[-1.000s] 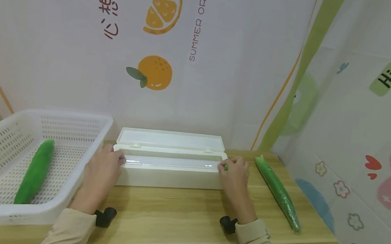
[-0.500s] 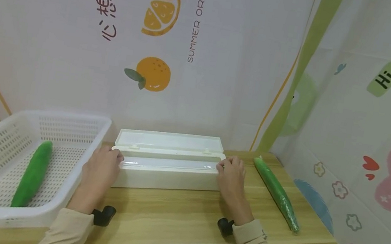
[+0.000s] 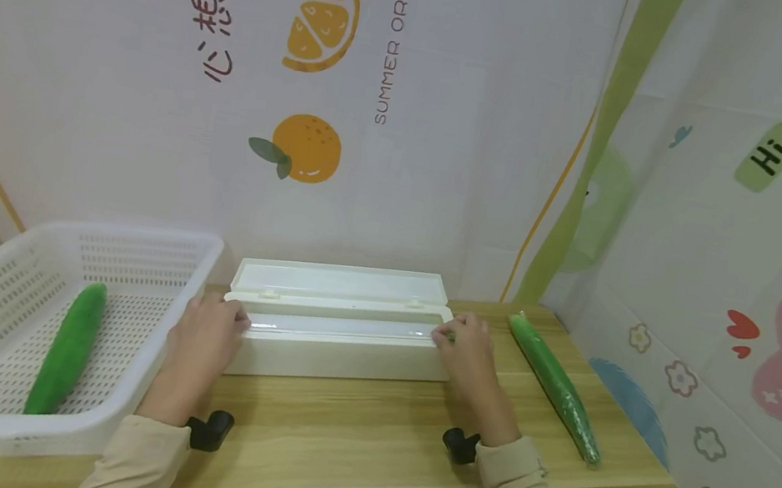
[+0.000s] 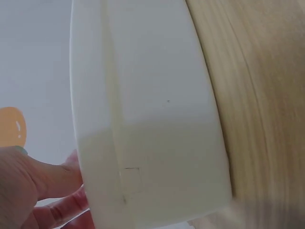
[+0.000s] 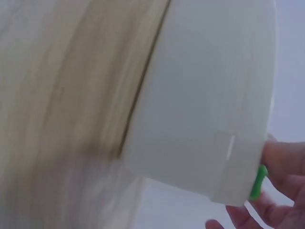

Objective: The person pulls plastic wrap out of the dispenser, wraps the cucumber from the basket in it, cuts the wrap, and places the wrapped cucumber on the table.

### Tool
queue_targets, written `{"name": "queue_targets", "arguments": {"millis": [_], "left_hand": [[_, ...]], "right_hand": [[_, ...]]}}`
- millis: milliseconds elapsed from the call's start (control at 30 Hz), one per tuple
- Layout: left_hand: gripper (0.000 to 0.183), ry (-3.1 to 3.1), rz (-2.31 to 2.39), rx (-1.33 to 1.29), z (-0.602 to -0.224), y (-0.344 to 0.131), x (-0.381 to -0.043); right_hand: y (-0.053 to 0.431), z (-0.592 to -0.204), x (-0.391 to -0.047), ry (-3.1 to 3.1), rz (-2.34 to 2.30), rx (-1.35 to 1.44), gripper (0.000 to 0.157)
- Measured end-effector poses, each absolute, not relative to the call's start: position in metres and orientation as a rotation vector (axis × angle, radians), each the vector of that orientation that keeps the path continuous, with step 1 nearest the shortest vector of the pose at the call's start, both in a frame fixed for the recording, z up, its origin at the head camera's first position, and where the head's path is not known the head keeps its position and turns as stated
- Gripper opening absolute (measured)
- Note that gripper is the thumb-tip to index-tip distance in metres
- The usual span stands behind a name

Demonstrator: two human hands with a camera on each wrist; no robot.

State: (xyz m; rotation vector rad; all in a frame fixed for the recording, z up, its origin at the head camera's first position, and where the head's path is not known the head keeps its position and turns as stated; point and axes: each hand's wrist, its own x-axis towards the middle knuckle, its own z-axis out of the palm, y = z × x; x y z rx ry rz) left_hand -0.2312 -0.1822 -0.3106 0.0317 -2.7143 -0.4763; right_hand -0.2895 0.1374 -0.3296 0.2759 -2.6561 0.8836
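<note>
A long white cling film dispenser (image 3: 336, 358) stands on the table with its lid (image 3: 347, 281) raised at the back. Clear cling film (image 3: 341, 327) lies across its open top. At the left end my left hand (image 3: 206, 339) pinches at the film's edge, thumb and fingers bent over the box's upper rim. My right hand (image 3: 468, 361) does likewise at the right end, beside a small green slider (image 5: 258, 182). The fingertips are partly hidden in both wrist views, and the film between them is hard to make out.
On the left, a white perforated basket (image 3: 204, 275) holds a green cucumber (image 3: 68, 347). A film-wrapped cucumber (image 3: 555, 387) lies on the wooden table (image 3: 344, 456) to the right. A printed cloth (image 3: 406, 196) hangs close behind the dispenser.
Both hands stay at the two ends of the dispenser, with only slight shifts of the fingers and right wrist. The head view has tilted a little; the dispenser and cucumbers stay put.
</note>
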Motion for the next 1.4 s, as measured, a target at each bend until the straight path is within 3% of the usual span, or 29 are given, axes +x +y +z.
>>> {"name": "queue_targets", "arguments": {"millis": [700,967,1167,1400], "left_hand": [[0.017,-2.465,-0.512,0.035,-0.314,-0.175,-0.237],[0.014,-2.447,-0.830,-0.002,-0.311,-0.177,-0.236],[0.013,-2.384,-0.888,-0.018,-0.309,-0.176,-0.237],[0.032,-2.459,-1.084,0.045,-0.301,-0.177,-0.237]], "right_hand": [[0.131,-0.333,-0.293,-2.414,0.724,0.307,0.019],[0.127,-0.333,-0.294,-2.359,0.949,0.320,0.020],[0.126,-0.331,-0.292,-2.301,1.374,0.343,0.017],[0.131,-0.325,-0.295,-2.311,1.481,0.360,0.024]]}}
